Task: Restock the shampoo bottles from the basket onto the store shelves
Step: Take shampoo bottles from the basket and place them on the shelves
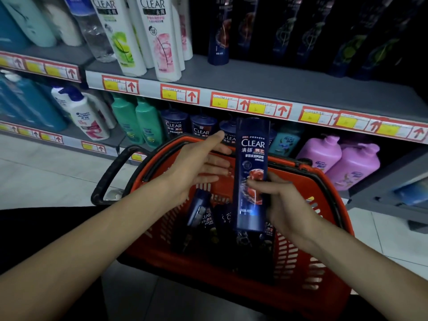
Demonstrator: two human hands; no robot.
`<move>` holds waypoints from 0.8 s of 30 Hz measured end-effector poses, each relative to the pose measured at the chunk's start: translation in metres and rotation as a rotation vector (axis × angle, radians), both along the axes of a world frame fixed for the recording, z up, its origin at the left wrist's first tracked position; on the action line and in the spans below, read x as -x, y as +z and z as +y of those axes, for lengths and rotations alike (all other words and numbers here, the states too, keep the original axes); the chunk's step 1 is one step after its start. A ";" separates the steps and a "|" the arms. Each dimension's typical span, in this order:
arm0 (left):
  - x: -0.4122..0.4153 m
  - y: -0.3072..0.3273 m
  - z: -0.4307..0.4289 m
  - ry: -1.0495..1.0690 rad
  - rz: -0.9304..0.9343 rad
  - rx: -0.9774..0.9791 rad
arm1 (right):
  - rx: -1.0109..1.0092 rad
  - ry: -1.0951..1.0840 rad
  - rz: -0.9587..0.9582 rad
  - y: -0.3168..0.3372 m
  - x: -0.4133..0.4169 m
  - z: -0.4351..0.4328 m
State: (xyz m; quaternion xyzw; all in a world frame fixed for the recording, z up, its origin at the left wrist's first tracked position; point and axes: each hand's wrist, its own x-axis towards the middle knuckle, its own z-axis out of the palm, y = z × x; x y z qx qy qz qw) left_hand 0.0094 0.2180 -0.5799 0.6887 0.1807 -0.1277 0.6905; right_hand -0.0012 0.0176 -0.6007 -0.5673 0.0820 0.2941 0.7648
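**Head view.**

- **Item:** one dark blue CLEAR shampoo bottle (pixel 251 158), held upright over the red basket (pixel 324 218) with its label facing out.
- **Right hand** (pixel 281 205): at 4 o'clock of the bottle. The lower half is gripped, thumb laid across the front, fingers wrapped behind and out of sight.
- **Left hand** (pixel 196 167): at 9 o'clock of the bottle, held flat with fingers straight, nothing grasped. The fingertips are just beside the bottle's edge; contact cannot be told.
- **Remaining stock:** further dark bottles (pixel 201 216) are laid in the basket at 6 o'clock.
- **Destination:** a matching bottle (pixel 218 31) is stood at 12 o'clock on the grey shelf (pixel 266 82).
- **Handling, as judged:** stiff plastic, glossy and probably slick, moderately heavy if full, not fragile. A hold across the narrow sides at mid-body is advised.
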 end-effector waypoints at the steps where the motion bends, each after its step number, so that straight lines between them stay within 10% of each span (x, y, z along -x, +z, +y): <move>1: 0.001 0.002 -0.001 -0.009 -0.022 -0.004 | -0.033 0.006 0.013 0.005 0.000 0.000; 13: 0.006 0.024 -0.011 0.020 -0.168 0.041 | -0.373 0.055 0.064 0.036 0.002 0.001; 24: 0.007 0.044 -0.008 -0.084 -0.444 -0.203 | -0.126 -0.236 -0.390 0.055 -0.026 0.019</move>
